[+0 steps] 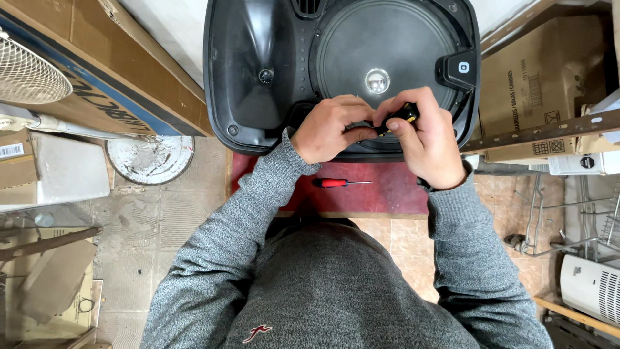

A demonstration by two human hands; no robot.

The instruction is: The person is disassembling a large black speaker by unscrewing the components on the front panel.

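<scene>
Both hands, left hand (pixel 329 129) and right hand (pixel 426 139), close together around a black-and-yellow tool (pixel 399 117) over the black speaker housing (pixel 258 64); a red screwdriver (pixel 341 183) lies on the tabletop (pixel 387 194) just below them.

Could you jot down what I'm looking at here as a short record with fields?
Setting: cluttered workshop, tiled floor
Main item: black speaker cabinet lying on a red bench
Left hand: fingers meet the right hand at the cabinet's lower rim
Right hand: gripping a black-and-yellow tool
Spare tool: red-handled screwdriver, lying untouched on the bench
Nearby: cardboard boxes, white fan
</scene>
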